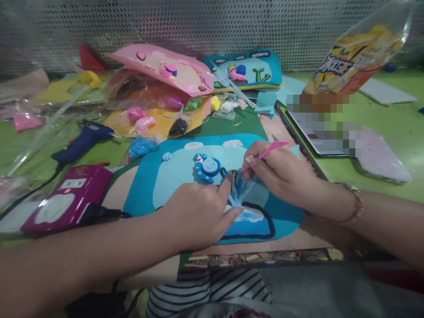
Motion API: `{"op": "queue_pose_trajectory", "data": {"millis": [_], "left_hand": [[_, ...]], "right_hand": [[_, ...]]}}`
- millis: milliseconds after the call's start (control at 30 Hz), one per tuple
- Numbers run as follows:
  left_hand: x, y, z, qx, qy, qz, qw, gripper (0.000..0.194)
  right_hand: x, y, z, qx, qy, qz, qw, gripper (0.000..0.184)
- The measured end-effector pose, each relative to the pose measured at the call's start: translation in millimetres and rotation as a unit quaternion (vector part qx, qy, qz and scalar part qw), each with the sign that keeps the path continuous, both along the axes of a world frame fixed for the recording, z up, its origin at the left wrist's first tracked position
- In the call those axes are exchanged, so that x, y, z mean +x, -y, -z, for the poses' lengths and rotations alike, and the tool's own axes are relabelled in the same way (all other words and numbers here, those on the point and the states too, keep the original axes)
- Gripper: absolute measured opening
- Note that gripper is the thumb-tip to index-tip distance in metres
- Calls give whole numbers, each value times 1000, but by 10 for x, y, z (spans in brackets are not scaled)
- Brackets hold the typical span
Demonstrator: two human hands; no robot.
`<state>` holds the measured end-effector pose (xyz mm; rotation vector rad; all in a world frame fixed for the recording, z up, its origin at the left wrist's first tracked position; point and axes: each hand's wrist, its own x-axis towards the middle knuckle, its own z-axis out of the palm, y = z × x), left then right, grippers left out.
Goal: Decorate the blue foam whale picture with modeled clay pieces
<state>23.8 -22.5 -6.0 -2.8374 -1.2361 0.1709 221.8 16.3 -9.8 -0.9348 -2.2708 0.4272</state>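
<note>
My right hand (278,176) pinches a slim pink modelling tool (270,151). Its tip is down at a blue-and-white clay spray shape (238,192) on a blue foam-sheet picture (142,185). My left hand (202,212) rests on the same picture, index finger and thumb stretched out and apart. That index fingertip touches the black clay outline (224,171) beside the spray; the hand hides part of the picture's lower middle. Left of the outline sits a blue clay snail (207,168) with a pale spiral shell. A black-edged blue-and-white clay patch (253,216) lies below the spray.
At left are a dark blue glue gun (84,139) and a magenta power strip (69,198) with cords. Bagged clay lumps (141,119), a pink picture (165,66) and another blue picture (245,68) lie behind. A snack bag (354,62) and phone (380,154) are at right.
</note>
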Motion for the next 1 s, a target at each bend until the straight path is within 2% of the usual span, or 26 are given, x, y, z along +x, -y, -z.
{"op": "queue_pose_trajectory", "data": {"millis": [267, 433, 767, 1000], "left_hand": [[16, 7, 7, 10, 3, -3, 1000, 60], [2, 8, 35, 14, 12, -6, 1000, 60], [9, 2, 19, 8, 2, -6, 1000, 61], [4, 16, 14, -2, 4, -6, 1000, 60]], "right_hand": [[-12, 14, -40, -15, 25, -31, 999, 20], [9, 6, -20, -10, -3, -28, 1000, 21], [-20, 17, -35, -44, 11, -36, 998, 19], [-16, 42, -45, -30, 16, -43, 999, 20]]}}
